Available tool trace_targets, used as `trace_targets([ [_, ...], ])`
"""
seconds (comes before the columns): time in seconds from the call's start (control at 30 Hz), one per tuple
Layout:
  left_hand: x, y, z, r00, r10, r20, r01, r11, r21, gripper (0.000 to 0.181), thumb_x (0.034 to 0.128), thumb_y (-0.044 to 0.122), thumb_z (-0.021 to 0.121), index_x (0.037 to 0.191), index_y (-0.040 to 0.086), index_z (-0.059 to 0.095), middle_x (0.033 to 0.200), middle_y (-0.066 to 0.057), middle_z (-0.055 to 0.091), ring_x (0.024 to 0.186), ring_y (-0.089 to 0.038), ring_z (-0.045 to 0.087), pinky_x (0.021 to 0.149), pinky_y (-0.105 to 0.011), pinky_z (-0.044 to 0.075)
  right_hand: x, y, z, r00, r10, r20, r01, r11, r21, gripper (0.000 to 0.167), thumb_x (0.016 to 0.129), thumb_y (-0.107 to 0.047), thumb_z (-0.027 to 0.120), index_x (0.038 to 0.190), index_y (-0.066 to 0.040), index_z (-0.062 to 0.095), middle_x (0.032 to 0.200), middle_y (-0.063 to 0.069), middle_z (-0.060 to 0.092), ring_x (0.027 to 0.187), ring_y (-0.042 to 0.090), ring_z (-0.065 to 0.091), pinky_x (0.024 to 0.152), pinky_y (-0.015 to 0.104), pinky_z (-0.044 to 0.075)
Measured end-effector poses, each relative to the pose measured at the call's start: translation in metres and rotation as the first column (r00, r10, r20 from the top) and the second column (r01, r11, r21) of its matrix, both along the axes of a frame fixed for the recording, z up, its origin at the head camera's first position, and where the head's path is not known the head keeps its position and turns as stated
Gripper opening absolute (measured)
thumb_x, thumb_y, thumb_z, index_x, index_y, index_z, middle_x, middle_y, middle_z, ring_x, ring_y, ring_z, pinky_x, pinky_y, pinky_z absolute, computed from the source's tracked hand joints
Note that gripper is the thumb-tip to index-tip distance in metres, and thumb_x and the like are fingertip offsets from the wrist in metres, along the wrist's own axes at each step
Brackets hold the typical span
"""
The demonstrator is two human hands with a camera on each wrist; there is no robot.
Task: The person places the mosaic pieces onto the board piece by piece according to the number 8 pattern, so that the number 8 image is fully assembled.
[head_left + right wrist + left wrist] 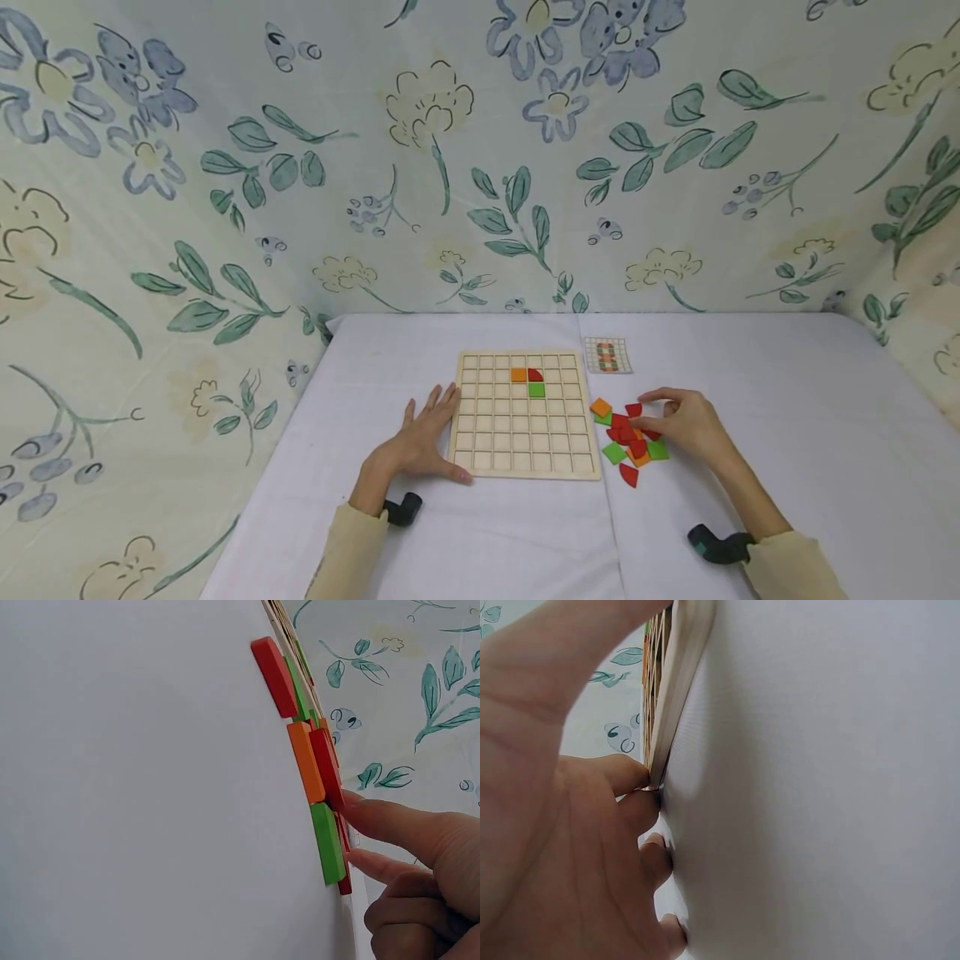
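In the head view, my left hand (422,442) lies spread at the left edge and lower left corner of a wooden grid board (491,477). The left wrist view shows its fingers (634,776) against the board's side (676,690). An orange square (519,375), a red quarter piece (535,375) and a green square (536,390) lie in the grid. My right hand (686,423) is over the loose pile, thumb and index finger apart around a red piece (633,410). In the right wrist view, both fingertips (349,829) touch red pieces (327,769); no piece is seen lifted.
A small pattern card (608,356) lies beyond the pile, off the board's upper right corner. Loose green (614,453), orange (601,407) and red pieces (628,475) spread right of the board. A floral cloth (450,167) hangs behind the white table (525,533).
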State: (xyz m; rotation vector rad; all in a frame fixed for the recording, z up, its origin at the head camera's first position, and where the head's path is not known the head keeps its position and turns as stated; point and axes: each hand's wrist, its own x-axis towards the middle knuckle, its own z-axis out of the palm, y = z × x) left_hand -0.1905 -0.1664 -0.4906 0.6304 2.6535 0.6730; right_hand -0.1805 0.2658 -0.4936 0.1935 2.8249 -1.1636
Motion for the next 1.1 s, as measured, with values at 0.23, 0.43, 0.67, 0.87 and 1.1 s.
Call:
trace_targets([
  [0.23, 0.000, 0.000, 0.001, 1.000, -0.001, -0.001, 0.001, 1.000, -0.002, 0.140, 0.0679, 0.057, 0.093, 0.167, 0.007, 0.007, 0.176, -0.010, 0.000, 0.163, -0.034, -0.007, 0.126, -0.070, -0.008, -0.004, 0.009, -0.002, 0.997, 0.071, -0.016, -0.072, 0.997, -0.030, 0.044, 0.089, -0.023, 0.082, 0.126, -0.001, 0.072, 0.059, -0.001, 0.039, 0.056, 0.015, 0.039, 0.048, 0.025, 0.031],
  [0.43, 0.000, 0.000, 0.000, 1.000, 0.006, -0.005, -0.006, 1.000, -0.014, 0.140, 0.0676, 0.058, 0.093, 0.167, 0.007, 0.007, 0.176, -0.010, 0.001, 0.163, -0.035, -0.007, 0.126, -0.070, -0.007, -0.011, 0.011, -0.005, 0.990, 0.143, 0.000, -0.143, 0.989, -0.044, 0.036, 0.090, -0.022, 0.081, 0.120, -0.003, 0.076, 0.060, -0.001, 0.038, 0.058, 0.015, 0.040, 0.050, 0.025, 0.031],
  [0.67, 0.001, 0.000, 0.000, 1.000, 0.005, 0.002, -0.004, 1.000, -0.013, 0.140, 0.0681, 0.058, 0.092, 0.167, 0.007, 0.007, 0.176, -0.010, 0.000, 0.163, -0.034, -0.008, 0.126, -0.069, -0.008, -0.015, 0.010, -0.006, 0.987, 0.161, 0.031, -0.158, 0.985, -0.065, 0.030, 0.087, -0.023, 0.084, 0.111, -0.005, 0.079, 0.061, -0.001, 0.040, 0.063, 0.016, 0.043, 0.053, 0.025, 0.032],
  [0.87, 0.000, -0.002, -0.002, 1.000, 0.007, 0.001, -0.007, 1.000, -0.011, 0.140, 0.0680, 0.058, 0.092, 0.167, 0.008, 0.007, 0.176, -0.009, 0.000, 0.163, -0.034, -0.008, 0.126, -0.069, -0.008, -0.016, 0.009, -0.007, 0.983, 0.179, 0.028, -0.176, 0.981, -0.082, 0.032, 0.088, -0.024, 0.083, 0.112, -0.004, 0.079, 0.059, -0.002, 0.040, 0.062, 0.015, 0.043, 0.054, 0.025, 0.033],
  [1.1, -0.001, -0.001, -0.003, 1.000, 0.005, -0.001, -0.005, 1.000, 0.004, 0.141, 0.0674, 0.058, 0.092, 0.167, 0.008, 0.007, 0.176, -0.008, 0.000, 0.163, -0.033, -0.008, 0.126, -0.070, -0.009, -0.015, 0.008, -0.007, 0.987, 0.161, 0.029, -0.158, 0.984, -0.077, 0.029, 0.089, -0.021, 0.082, 0.112, -0.003, 0.079, 0.059, -0.002, 0.039, 0.063, 0.016, 0.043, 0.054, 0.025, 0.033],
])
